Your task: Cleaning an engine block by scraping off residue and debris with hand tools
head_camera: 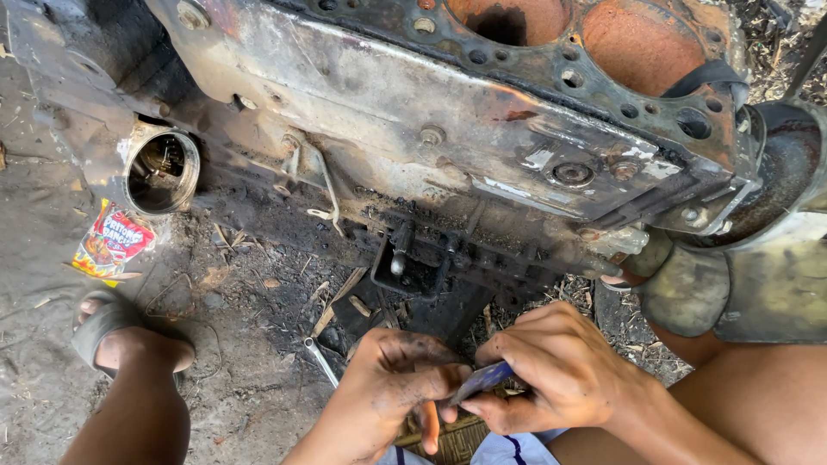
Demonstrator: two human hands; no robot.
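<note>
1. Low in the view, right hand (pixel 556 366) curling shut, thumb and fingers pinching a small blue-handled tool (pixel 482 379) at its near end.
2. Meeting it from the other side, left hand (pixel 396 387), smeared with black grease, closing its fingertips on the tool's far end, so the blue piece is lying between both hands, just above the lap.
3. Just beyond the left hand, lying on the dirt, a slim metal wrench (pixel 320 360).
4. Rising ahead of the hands, filling the upper view, a rusty, soot-blackened engine block (pixel 448 112), showing open cylinder bores (pixel 642 43) along its top face.
5. Hanging under the block's side, directly beyond the hands, a dark oily bracket (pixel 431 258) with bolts.
6. Sitting at the block's left end, a round open metal housing (pixel 162 170).
7. Lying near it on the ground, a red and yellow snack wrapper (pixel 110 243).
8. Resting below the wrapper, a foot in a grey sandal (pixel 108 331).
</note>
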